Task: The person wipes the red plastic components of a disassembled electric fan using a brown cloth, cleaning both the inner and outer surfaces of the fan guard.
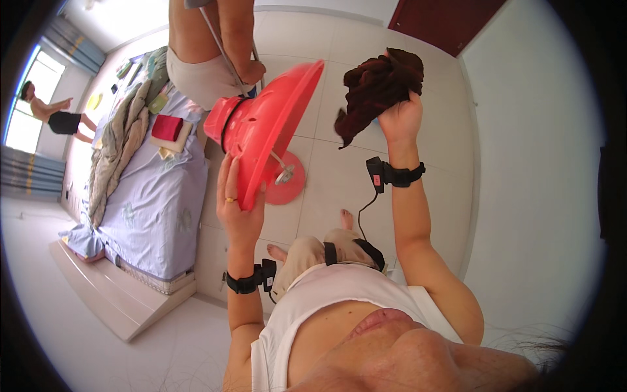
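Note:
My left hand (pixel 240 210) grips the lower rim of a red, bowl-shaped plastic piece (pixel 274 122), which is tilted on its side. A black ring circles its narrow end, and a small metal fitting (pixel 284 174) hangs by its rim. Raised on the right, my right hand (pixel 404 115) clutches a crumpled dark brown cloth (pixel 379 83) that covers most of the fingers. The cloth and the red piece are apart. Under the red piece, partly hidden, is a flat red disc (pixel 289 188) that appears to be at floor level.
Beyond the red piece stands a person (pixel 205 73) holding thin metal tubes (pixel 220 44). At left is a bed (pixel 161 210) bearing a quilt (pixel 120 147) and folded red cloth (pixel 167 127). Another person (pixel 59 115) is near the window. A white wall (pixel 534 161) runs along the right.

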